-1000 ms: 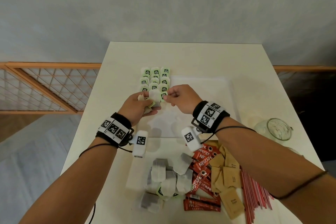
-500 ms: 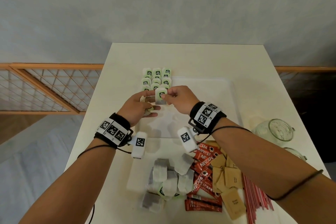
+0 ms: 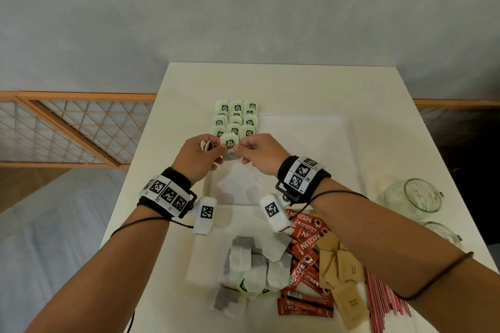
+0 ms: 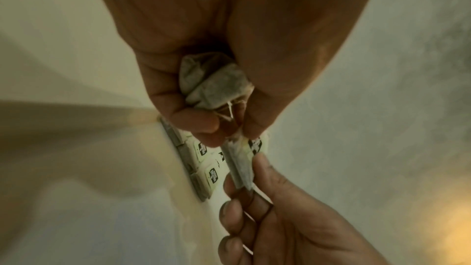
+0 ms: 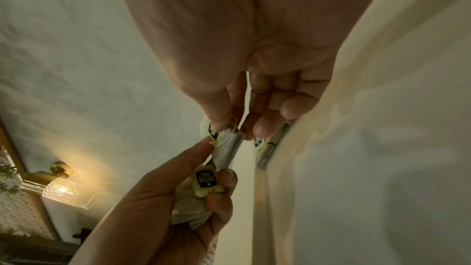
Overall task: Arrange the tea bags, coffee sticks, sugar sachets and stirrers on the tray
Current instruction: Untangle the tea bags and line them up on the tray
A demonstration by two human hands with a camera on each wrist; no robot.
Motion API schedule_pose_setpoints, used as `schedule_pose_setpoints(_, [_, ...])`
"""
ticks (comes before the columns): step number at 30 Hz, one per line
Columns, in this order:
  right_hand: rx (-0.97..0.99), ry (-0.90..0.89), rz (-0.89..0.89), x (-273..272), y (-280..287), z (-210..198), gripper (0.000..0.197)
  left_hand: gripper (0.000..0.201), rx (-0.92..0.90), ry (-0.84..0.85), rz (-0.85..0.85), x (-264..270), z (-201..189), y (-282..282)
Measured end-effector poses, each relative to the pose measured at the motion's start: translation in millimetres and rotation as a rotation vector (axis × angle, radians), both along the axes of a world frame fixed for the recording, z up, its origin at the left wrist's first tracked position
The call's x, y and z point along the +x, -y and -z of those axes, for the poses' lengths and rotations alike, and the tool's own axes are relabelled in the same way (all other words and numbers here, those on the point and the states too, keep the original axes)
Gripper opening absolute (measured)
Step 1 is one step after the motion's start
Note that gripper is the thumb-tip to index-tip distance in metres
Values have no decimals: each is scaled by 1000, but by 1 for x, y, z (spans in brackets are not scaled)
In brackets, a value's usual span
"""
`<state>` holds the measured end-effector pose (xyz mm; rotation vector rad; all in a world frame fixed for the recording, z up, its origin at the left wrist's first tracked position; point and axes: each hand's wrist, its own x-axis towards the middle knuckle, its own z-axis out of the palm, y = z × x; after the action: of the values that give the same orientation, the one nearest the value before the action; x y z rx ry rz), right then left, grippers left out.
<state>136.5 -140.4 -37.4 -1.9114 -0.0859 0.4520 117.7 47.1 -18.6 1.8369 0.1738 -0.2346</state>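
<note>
A green-labelled tea bag (image 3: 229, 143) is held between both hands just in front of the rows of tea bags (image 3: 235, 116) laid at the far left of the white tray (image 3: 311, 149). My right hand (image 3: 243, 147) pinches its right edge with thumb and forefinger. My left hand (image 3: 213, 150) pinches its left edge and also keeps a second, crumpled tea bag (image 4: 211, 82) in its palm, with a loose tag (image 5: 205, 180) at its fingers. Near me lie a pile of tea bags (image 3: 254, 270), red coffee sticks (image 3: 305, 259), brown sugar sachets (image 3: 341, 273) and red stirrers (image 3: 378, 303).
A glass jar (image 3: 414, 197) lies on its side at the table's right edge, with a second glass piece (image 3: 441, 232) nearer me. A wooden lattice railing (image 3: 67, 130) runs past the table on the left. A lit wall lamp (image 5: 63, 192) shows in the right wrist view.
The tea bag between my hands has been turned so its green label faces up. Both hands have stayed at about the same spot in front of the rows.
</note>
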Motion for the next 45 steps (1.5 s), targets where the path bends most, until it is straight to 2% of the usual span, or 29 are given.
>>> schedule_pose_setpoints(4, [-39, 5, 23, 6, -1, 6, 15, 10, -57, -65, -38, 1, 1, -6])
schedule_pose_setpoints(8, [-65, 25, 113, 21, -7, 12, 21, 26, -175, -161, -101, 4, 3, -19])
schedule_pose_setpoints(12, [-153, 7, 77, 25, -22, 16, 32, 35, -220, -228, -142, 5, 5, -29])
schedule_pose_setpoints(15, [-206, -2, 73, 27, -36, 18, 37, 39, -237, -250, -137, 4, 5, -34])
schedule_pose_setpoints(22, [-343, 70, 55, 32, -55, 15, 28, 50, -351, -247, -100, 3, 5, -41])
schedule_pose_setpoints(25, [-382, 76, 51, 32, -56, 14, 32, 59, -393, -244, -38, 3, 5, -42])
schedule_pose_setpoints(28, [-336, 80, 76, 28, -51, 12, 34, 66, -408, -237, 20, 2, 4, -41])
schedule_pose_setpoints(31, [-198, 77, 93, 20, -44, 10, 22, 72, -391, -227, 67, 3, 3, -39])
schedule_pose_setpoints(35, [-87, 136, -4, 10, -30, 8, 17, 77, -332, -205, 155, 1, -3, -32])
schedule_pose_setpoints(38, [-24, 164, -143, 4, -20, 3, 22, 82, -291, -212, 220, 0, -7, -26])
schedule_pose_setpoints(41, [-34, 199, -221, 2, -14, 0, 28, 91, -222, -210, 283, -1, -10, -21])
schedule_pose_setpoints(44, [-118, 219, -254, 0, -10, -5, 9, 99, -208, -204, 303, -2, -14, -17])
schedule_pose_setpoints(45, [-125, 213, -246, 0, -8, -7, 9, 97, -210, -203, 303, -1, -14, -16])
